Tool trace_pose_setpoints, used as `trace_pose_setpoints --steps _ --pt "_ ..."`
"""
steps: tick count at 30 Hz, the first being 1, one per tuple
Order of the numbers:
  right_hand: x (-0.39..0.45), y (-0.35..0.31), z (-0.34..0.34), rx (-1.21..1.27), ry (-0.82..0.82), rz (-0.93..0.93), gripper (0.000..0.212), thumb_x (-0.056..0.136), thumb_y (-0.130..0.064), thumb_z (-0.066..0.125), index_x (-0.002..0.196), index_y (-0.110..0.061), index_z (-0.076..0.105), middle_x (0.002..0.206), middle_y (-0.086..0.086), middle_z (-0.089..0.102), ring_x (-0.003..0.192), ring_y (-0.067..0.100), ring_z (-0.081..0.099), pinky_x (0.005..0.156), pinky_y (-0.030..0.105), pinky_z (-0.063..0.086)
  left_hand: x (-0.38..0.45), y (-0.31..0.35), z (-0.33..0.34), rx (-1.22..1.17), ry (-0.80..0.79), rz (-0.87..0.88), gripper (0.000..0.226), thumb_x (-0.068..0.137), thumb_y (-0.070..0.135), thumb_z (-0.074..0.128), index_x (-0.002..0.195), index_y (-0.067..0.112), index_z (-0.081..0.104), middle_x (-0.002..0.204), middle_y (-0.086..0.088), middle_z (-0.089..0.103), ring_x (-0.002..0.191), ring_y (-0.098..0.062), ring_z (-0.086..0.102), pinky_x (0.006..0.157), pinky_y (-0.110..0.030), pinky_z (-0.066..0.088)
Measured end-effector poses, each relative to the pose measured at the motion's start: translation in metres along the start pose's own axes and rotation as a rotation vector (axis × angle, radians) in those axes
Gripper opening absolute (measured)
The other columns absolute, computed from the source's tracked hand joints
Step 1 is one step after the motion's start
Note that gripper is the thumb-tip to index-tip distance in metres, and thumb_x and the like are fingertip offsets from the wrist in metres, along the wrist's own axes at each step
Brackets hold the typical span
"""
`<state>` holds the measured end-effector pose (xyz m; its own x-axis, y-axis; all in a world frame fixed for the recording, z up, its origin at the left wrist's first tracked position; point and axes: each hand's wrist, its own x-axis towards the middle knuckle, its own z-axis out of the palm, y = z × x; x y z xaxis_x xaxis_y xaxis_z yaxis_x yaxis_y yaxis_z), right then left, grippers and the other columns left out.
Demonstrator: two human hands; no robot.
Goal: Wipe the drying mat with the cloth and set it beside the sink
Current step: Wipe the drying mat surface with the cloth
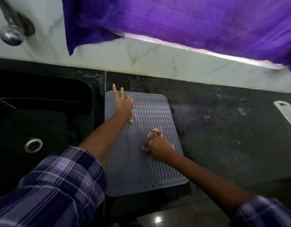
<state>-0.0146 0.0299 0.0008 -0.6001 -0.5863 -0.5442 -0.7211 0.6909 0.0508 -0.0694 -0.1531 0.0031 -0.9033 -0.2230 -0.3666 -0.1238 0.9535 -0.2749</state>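
Sink (43,112) looks empty. Left hand (124,104) presses flat, fingers spread, on the mat (141,169). Right hand (157,149) grips the cloth (156,131) tight.

A purple curtain (182,22) hangs above the dark counter (223,128) (a chrome tap (10,31) sits left).

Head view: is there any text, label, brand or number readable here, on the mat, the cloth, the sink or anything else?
None: no text can be read in this view.
Mat: only a wavy ridge pattern, no print.
Cloth: mostly hidden under the right hand, no print visible.
Sink: no markings.
White object at the right edge: no print visible.
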Motion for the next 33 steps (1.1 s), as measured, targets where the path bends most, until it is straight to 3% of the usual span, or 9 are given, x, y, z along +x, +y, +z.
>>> trace_pose_setpoints --steps 4,9,15,18,20,22,25,31,33 --pt "0.025 0.011 -0.057 0.156 -0.010 0.066 0.031 0.086 -0.028 0.062 0.110 -0.008 0.067 0.113 0.014 0.066 0.107 0.030 0.060 0.091 0.037 0.048 -0.038 0.014 0.006 -0.092 0.102 0.023 0.074 0.086 0.052 0.058 0.148 0.022 0.032 0.161 -0.002 0.016 0.148 -0.040 -0.006 0.107 -0.076 -0.005" --pt "0.060 0.002 -0.039 -0.012 0.265 0.149 0.035 0.091 -0.019 0.050 0.124 -0.010 0.053 0.129 0.018 0.054 0.124 0.035 0.045 0.100 0.044 0.042 -0.077 0.024 0.033 -0.141 -0.105 0.089 0.121 0.063 0.068 0.071 0.154 0.027 0.003 0.163 0.000 0.000 0.145 -0.043 -0.018 0.100 -0.077 -0.012" --pt "-0.022 -0.011 0.050 -0.011 0.242 0.027 0.046 0.093 -0.019 0.047 0.138 -0.011 0.043 0.143 0.018 0.037 0.137 0.038 0.028 0.113 0.053 0.026 -0.085 0.037 0.028 -0.039 -0.119 0.030 0.114 0.062 0.066 0.073 0.153 0.025 0.018 0.163 0.000 0.007 0.146 -0.043 -0.015 0.103 -0.078 -0.009" --pt "-0.074 -0.020 0.064 0.080 0.076 -0.015 0.038 0.090 -0.029 0.056 0.124 -0.011 0.056 0.137 0.016 0.043 0.130 0.034 0.039 0.103 0.046 0.041 -0.096 0.044 0.025 0.043 -0.103 0.008 0.108 0.066 0.064 0.072 0.152 0.022 0.022 0.162 0.000 0.009 0.146 -0.043 -0.012 0.104 -0.078 -0.008" --pt "-0.072 -0.014 0.028 0.225 -0.066 -0.007 0.025 0.088 -0.035 0.059 0.096 -0.012 0.065 0.109 0.012 0.060 0.103 0.026 0.056 0.092 0.039 0.047 -0.109 0.046 0.027 0.052 -0.069 -0.014 0.109 0.069 0.066 0.069 0.153 0.020 0.017 0.163 -0.002 0.007 0.146 -0.043 -0.012 0.105 -0.077 -0.008" --pt "-0.051 -0.004 -0.009 0.290 0.015 0.019 0.019 0.086 -0.031 0.062 0.086 -0.013 0.063 0.093 0.011 0.063 0.087 0.023 0.057 0.086 0.038 0.048 -0.121 0.050 0.030 -0.012 -0.113 -0.042 0.116 0.067 0.067 0.069 0.154 0.019 0.009 0.163 -0.003 0.000 0.145 -0.044 -0.016 0.102 -0.078 -0.009" --pt "-0.018 -0.006 -0.025 0.177 0.248 0.141 0.025 0.089 -0.023 0.057 0.109 -0.010 0.063 0.111 0.015 0.064 0.104 0.030 0.060 0.089 0.036 0.048 -0.136 0.061 0.042 -0.107 -0.242 -0.087 0.132 0.061 0.066 0.074 0.153 0.015 -0.007 0.162 -0.003 -0.012 0.142 -0.046 -0.022 0.098 -0.080 -0.010" --pt "-0.075 -0.016 0.049 -0.112 0.314 0.096 0.044 0.093 -0.019 0.046 0.135 -0.005 0.044 0.144 0.024 0.037 0.139 0.037 0.026 0.116 0.055 0.019 -0.150 0.072 0.028 -0.068 -0.107 -0.121 0.132 0.061 0.066 0.074 0.153 0.015 -0.005 0.162 -0.004 -0.011 0.143 -0.046 -0.019 0.099 -0.079 -0.007" --pt "-0.105 -0.021 0.081 -0.018 0.230 0.015 0.046 0.087 -0.017 0.055 0.132 -0.008 0.048 0.144 0.020 0.037 0.137 0.036 0.029 0.111 0.051 0.031 -0.156 0.077 0.037 -0.070 -0.127 -0.136 0.131 0.062 0.066 0.074 0.153 0.016 -0.005 0.162 -0.005 -0.011 0.143 -0.047 -0.018 0.100 -0.079 -0.006"
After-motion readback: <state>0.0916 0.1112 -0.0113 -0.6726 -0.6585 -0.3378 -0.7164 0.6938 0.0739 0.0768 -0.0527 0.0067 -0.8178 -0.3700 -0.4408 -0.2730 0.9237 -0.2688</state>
